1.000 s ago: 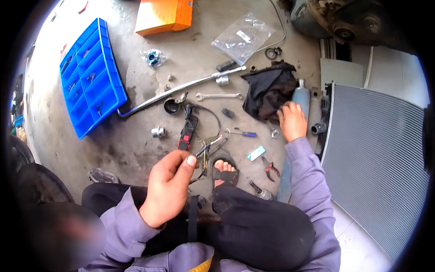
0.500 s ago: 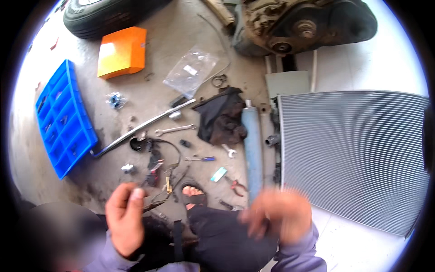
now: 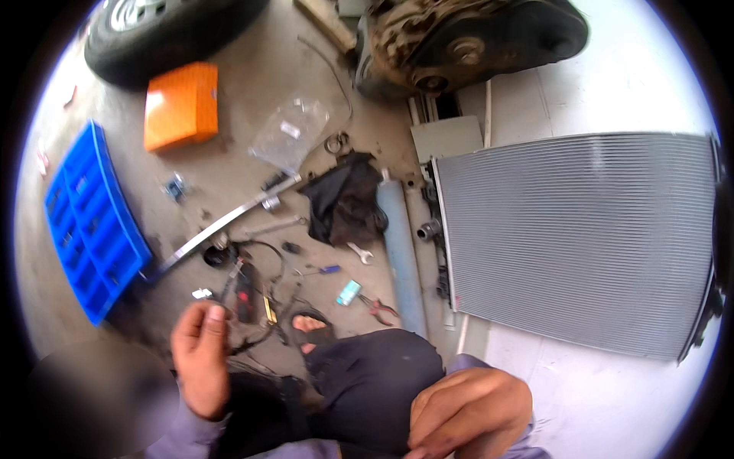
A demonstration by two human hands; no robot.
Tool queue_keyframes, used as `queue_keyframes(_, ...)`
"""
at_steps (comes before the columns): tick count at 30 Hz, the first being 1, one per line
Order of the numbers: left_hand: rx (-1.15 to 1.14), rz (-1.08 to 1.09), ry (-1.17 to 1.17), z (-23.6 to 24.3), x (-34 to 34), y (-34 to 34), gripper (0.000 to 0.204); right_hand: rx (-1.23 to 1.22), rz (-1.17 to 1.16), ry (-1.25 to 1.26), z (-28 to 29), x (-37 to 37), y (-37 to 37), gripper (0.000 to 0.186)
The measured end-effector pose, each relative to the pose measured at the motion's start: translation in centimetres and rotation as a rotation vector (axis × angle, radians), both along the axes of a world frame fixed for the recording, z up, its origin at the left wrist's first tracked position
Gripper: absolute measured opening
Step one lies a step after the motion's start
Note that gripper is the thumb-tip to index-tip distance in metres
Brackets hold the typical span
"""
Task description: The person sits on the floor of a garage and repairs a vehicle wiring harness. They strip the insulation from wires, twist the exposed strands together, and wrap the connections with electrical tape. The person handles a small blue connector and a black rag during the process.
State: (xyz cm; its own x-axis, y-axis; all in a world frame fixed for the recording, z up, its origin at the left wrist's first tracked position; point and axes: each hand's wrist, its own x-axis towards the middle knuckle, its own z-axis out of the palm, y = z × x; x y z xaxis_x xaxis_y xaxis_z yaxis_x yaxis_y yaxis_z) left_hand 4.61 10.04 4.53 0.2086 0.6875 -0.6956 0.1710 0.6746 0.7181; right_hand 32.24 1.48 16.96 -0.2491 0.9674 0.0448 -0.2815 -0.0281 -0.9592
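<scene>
Head view: blue compartment tray [image 3: 95,222] far left, tilted in frame. Left hand [image 3: 200,359] upright, thumb and fingertips together; cannot tell what, if anything, is pinched. Silver socket [image 3: 202,293] just above the fingertips. Red-and-black tool [image 3: 245,294] near those fingertips, to their upper right, long axis running roughly up-down; black cable [image 3: 281,264] loops beside it. Yellow strip [image 3: 270,307] right of that, leaning slightly, top end left. Screwdriver [image 3: 329,269] lies nearly crosswise, blue handle right, shaft pointing left. Pliers [image 3: 380,309] slant, red handles to lower right. Blue-grey cylinder [image 3: 401,252] long axis up-down, slightly tilted, narrow neck at top. Right hand [image 3: 474,405] below it, beside dark-trousered leg [image 3: 382,375], fingers curled, blurred; cannot tell if clamped on anything. Finned radiator [image 3: 581,237] far right, well above that hand.
</scene>
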Motion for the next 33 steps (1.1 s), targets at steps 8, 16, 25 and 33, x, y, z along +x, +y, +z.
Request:
queue_keyframes(8,-0.148,0.105,0.003,-2.3,11.0,15.7,0.023,-0.232,0.177,0.104,5.5,11.0,17.2,0.055)
queue_keyframes(16,0.096,-0.021,-0.074,2.0,14.7,23.6,0.025,0.076,-0.009,-0.28,14.5,8.6,22.9,0.023)
queue_keyframes(25,0.278,0.102,-0.31,14.3,14.5,20.3,0.023,-0.102,-0.592,-1.198,3.0,20.0,19.2,0.038)
queue_keyframes(33,0.254,0.036,-0.174,13.7,7.8,21.6,0.028,-0.335,-0.388,-1.141,-15.5,14.8,21.3,0.035)
